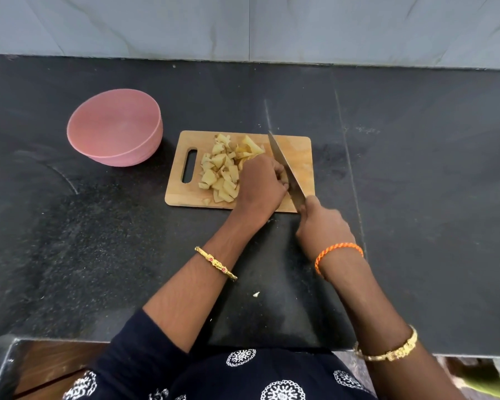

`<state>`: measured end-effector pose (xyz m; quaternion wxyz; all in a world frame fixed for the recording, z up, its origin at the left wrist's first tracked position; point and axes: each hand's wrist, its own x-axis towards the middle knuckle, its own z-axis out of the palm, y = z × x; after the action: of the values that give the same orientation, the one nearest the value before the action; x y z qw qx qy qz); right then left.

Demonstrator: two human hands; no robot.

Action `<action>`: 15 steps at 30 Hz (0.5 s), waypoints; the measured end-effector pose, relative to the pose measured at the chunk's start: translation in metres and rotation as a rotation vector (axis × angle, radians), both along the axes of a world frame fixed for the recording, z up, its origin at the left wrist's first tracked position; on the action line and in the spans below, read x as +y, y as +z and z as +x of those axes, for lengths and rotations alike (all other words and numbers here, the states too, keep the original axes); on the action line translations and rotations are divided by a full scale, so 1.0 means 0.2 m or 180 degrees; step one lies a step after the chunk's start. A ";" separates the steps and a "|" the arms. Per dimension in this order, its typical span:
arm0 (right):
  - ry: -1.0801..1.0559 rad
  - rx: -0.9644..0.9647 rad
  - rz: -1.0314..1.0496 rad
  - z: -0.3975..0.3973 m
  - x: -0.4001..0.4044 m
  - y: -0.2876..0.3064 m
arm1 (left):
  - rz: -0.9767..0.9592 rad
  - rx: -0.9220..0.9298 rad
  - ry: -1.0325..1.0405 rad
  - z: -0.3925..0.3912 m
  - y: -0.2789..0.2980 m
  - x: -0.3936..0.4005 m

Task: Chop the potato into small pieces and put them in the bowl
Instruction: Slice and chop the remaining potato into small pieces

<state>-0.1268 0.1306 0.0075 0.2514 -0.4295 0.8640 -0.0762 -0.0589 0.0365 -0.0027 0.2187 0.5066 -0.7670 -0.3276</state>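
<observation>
A wooden cutting board (pixel 300 151) lies on the black counter. Several pale yellow potato pieces (pixel 223 168) are heaped on its left and middle. My left hand (pixel 260 183) is curled over a potato piece at the board's centre, mostly hiding it. My right hand (pixel 324 223) grips the handle of a large knife (pixel 286 166), whose blade slants across the board right beside my left fingers. A pink bowl (pixel 113 125) stands to the left of the board, and I see nothing inside it.
The black stone counter (pixel 416 197) runs wide on both sides, with a grey tiled wall (pixel 243 24) behind. A small white scrap (pixel 256 294) lies on the counter near its front edge, between my forearms.
</observation>
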 end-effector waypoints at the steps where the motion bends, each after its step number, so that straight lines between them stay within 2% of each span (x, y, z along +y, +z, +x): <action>1: -0.0008 -0.0041 0.0036 0.00 0.03 -0.01 | 0.0022 -0.0016 -0.0016 0.00 0.00 -0.01; 5: -0.0006 -0.0292 0.0019 -0.03 0.15 0.01 | 0.0101 0.0012 -0.0089 0.02 0.00 -0.02; 10: -0.0175 -0.0321 -0.0608 -0.05 0.16 0.07 | 0.0294 0.0099 0.0101 0.02 0.00 -0.03; 15: -0.0064 -0.0288 -0.0600 -0.05 0.06 0.03 | 0.0414 0.0119 0.0148 0.03 0.01 -0.03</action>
<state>-0.1367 0.1428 0.0131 0.2478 -0.4387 0.8451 -0.1789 -0.0531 0.0295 -0.0006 0.2072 0.5311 -0.7279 -0.3809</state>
